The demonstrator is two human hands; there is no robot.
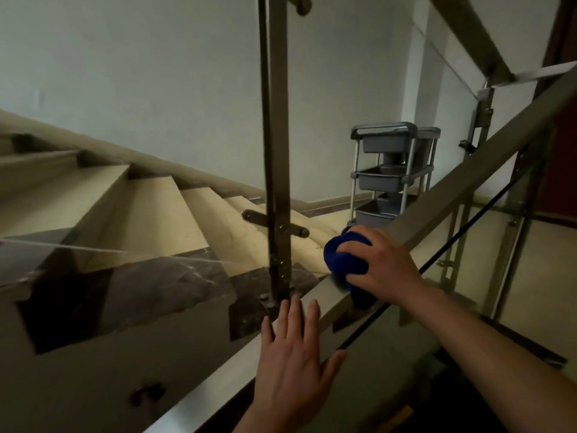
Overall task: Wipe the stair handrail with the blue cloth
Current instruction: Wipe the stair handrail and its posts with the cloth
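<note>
The flat metal stair handrail (462, 185) runs diagonally from the lower left to the upper right. A bunched blue cloth (343, 260) lies on the rail near the middle of the view. My right hand (384, 264) covers the cloth from the right, fingers curled over it, pressing it on the rail. Lower down, my left hand (293, 348) rests flat on the rail with straight, spread fingers, the thumb on the rail's right side.
A vertical metal post (276, 151) with brackets stands just left of the cloth. Beige stairs (150, 207) go down behind glass panels at the left. A grey three-tier cart (393, 173) stands on the landing beyond the rail. A second rail (468, 32) crosses the top right.
</note>
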